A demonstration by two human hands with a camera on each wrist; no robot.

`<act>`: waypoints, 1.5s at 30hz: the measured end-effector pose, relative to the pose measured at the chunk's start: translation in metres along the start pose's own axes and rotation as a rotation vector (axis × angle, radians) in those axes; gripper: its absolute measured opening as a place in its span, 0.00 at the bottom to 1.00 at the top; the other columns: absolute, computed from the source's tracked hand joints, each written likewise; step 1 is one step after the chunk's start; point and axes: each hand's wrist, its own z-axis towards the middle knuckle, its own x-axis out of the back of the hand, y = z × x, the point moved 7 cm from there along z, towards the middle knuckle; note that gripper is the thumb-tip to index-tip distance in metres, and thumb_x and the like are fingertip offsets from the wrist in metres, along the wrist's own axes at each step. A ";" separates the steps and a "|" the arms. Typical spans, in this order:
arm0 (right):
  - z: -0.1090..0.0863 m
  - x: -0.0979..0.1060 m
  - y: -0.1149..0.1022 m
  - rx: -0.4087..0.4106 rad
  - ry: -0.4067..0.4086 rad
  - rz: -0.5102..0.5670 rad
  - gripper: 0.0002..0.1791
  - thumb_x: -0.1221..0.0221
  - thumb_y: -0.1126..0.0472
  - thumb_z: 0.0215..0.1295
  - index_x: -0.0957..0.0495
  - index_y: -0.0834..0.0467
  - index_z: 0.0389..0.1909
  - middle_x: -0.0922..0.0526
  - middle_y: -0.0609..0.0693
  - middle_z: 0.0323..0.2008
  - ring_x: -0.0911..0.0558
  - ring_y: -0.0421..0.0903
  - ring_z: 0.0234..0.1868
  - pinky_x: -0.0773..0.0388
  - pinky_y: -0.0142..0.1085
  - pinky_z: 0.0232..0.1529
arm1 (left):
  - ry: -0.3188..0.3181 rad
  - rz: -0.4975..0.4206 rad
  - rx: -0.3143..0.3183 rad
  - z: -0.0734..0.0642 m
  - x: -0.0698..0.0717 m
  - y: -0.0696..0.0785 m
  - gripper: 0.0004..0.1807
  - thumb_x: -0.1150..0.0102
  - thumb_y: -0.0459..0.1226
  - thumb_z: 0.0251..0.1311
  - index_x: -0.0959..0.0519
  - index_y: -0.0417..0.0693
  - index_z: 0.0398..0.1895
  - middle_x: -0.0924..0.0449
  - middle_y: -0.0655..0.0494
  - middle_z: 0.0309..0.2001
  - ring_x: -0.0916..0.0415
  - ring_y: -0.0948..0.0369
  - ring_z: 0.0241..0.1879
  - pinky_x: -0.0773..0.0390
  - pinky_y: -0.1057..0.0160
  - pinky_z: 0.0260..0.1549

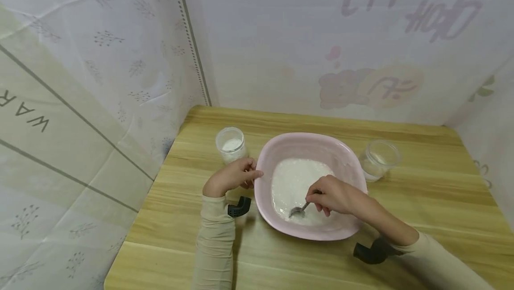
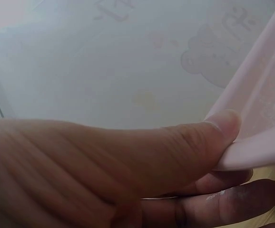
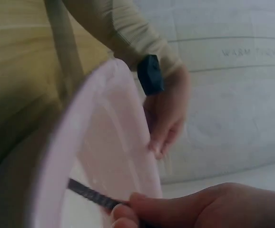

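Observation:
A pink plastic basin [image 1: 305, 137] stands on the table, its bottom covered by a wet white liquid or paste [image 1: 299, 180]. My left hand [image 1: 234, 176] pinches the basin's left rim, thumb over the edge and fingers beneath it, as the left wrist view shows up close. A white smear marks one of those fingers [image 2: 223, 202]. Over the basin, my right hand [image 1: 335, 195] grips the handle of a metal spoon [image 1: 298, 212]. The spoon's bowl dips into the white stuff near the front of the basin. In the right wrist view its dark patterned handle [image 3: 92, 194] shows between thumb and fingers.
A clear jar [image 1: 232, 143] with white contents stands just behind my left hand. Another clear jar [image 1: 379, 159] is close to the basin's right side. Printed cloth [image 1: 281, 58] hangs behind and beside the wooden table [image 1: 160, 236]. Dark camera mounts [image 1: 239, 207] stick out from both wrists.

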 end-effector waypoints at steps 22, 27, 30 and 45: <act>-0.041 0.050 0.047 -0.044 0.195 0.068 0.16 0.47 0.52 0.82 0.14 0.58 0.47 0.14 0.54 0.34 0.16 0.38 0.32 0.16 0.34 0.34 | -0.004 -0.018 -0.009 -0.003 0.000 0.000 0.11 0.42 0.40 0.75 0.23 0.39 0.39 0.19 0.53 0.32 0.19 0.56 0.33 0.13 0.49 0.40; -0.046 0.052 0.046 -0.076 0.217 -0.095 0.17 0.46 0.48 0.80 0.15 0.50 0.35 0.19 0.46 0.26 0.29 0.36 0.23 0.28 0.31 0.26 | -0.010 -0.012 -0.014 -0.001 0.000 0.002 0.11 0.42 0.40 0.75 0.23 0.40 0.40 0.18 0.53 0.33 0.18 0.56 0.33 0.13 0.47 0.42; -0.046 0.056 0.044 -0.092 0.257 -0.190 0.17 0.44 0.48 0.79 0.15 0.51 0.31 0.22 0.43 0.23 0.32 0.35 0.22 0.32 0.31 0.25 | -0.007 -0.012 -0.021 0.001 0.001 0.002 0.11 0.42 0.40 0.75 0.23 0.39 0.40 0.17 0.51 0.34 0.17 0.54 0.34 0.13 0.46 0.42; -0.023 0.081 0.052 -0.158 0.503 -0.507 0.24 0.45 0.49 0.80 0.31 0.50 0.19 0.33 0.46 0.17 0.34 0.42 0.18 0.41 0.35 0.21 | -0.032 -0.011 -0.010 0.001 -0.004 0.002 0.13 0.44 0.40 0.76 0.25 0.42 0.32 0.21 0.50 0.28 0.22 0.59 0.30 0.13 0.44 0.41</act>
